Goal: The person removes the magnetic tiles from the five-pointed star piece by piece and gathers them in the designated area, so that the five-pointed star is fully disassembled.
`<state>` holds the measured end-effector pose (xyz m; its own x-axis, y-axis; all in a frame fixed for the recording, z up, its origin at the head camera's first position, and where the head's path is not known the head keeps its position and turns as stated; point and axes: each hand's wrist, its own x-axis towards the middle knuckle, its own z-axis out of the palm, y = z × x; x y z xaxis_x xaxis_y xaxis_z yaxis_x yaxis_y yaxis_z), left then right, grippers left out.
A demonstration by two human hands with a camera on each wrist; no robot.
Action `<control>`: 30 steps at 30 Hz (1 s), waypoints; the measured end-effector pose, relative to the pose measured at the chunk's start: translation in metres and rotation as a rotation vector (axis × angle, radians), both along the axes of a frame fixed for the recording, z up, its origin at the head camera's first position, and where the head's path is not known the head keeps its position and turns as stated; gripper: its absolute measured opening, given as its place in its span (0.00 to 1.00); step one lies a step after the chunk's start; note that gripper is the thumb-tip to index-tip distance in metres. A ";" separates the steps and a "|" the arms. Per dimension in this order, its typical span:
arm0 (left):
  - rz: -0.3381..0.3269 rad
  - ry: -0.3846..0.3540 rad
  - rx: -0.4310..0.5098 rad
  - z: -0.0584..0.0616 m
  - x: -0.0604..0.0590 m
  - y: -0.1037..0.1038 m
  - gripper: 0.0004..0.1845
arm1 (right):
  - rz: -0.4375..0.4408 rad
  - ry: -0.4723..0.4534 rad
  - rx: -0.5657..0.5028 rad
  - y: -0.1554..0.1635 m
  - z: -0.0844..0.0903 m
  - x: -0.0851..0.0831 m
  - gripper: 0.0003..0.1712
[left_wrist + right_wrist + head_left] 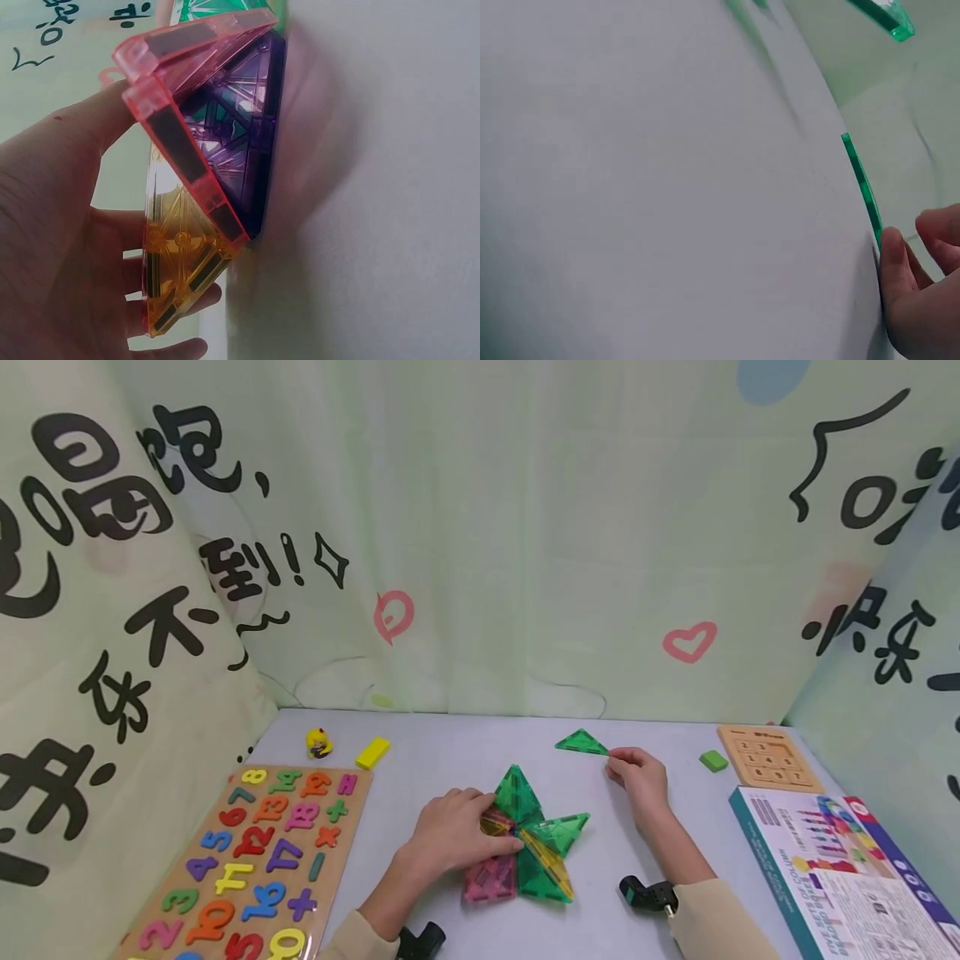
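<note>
A pinwheel-like model of see-through magnetic tiles point(538, 864) stands on the table, with green, pink and yellow parts in the head view. My left hand point(457, 831) grips its left side, thumb across the top near the middle. In the left wrist view, pink tiles point(180, 142), a purple tile point(251, 150) and an amber tile point(180, 240) form its pointed arms, with fingers behind the amber part. Farther back, my right hand point(641, 781) pinches the right corner of a flat green triangle tile point(582, 742). The right wrist view shows this green tile edge-on, close to the tabletop.
On the left lies a wooden number board point(247, 860) with colourful digits. Behind it are a yellow block point(372, 752) and a small yellow figure point(318, 743). At the right are a green block point(713, 761), a wooden board point(768, 758) and a printed box point(847, 868).
</note>
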<state>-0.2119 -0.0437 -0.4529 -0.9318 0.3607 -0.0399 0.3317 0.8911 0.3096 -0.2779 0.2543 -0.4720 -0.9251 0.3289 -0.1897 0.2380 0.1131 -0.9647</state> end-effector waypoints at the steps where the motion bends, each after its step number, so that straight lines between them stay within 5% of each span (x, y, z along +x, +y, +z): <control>1: -0.001 0.000 0.002 0.000 0.000 0.001 0.49 | 0.016 -0.009 -0.030 0.001 0.001 0.004 0.18; 6: -0.003 -0.003 0.013 -0.001 0.000 0.001 0.49 | 0.187 -0.052 -0.196 -0.001 0.010 0.033 0.20; 14: 0.005 -0.006 0.031 -0.001 -0.001 -0.001 0.49 | 0.460 -0.036 -0.290 -0.015 0.007 0.062 0.22; 23: -0.005 -0.017 0.041 0.000 0.000 -0.001 0.50 | 0.629 -0.031 -0.071 -0.015 0.003 0.067 0.21; 30: -0.005 -0.012 0.045 -0.001 0.000 -0.001 0.50 | 0.618 -0.043 -0.046 -0.015 0.000 0.066 0.16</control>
<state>-0.2121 -0.0444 -0.4539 -0.9294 0.3674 -0.0344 0.3326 0.8743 0.3535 -0.2116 0.2394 -0.4718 -0.9331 -0.2747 -0.2322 0.1804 0.2010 -0.9628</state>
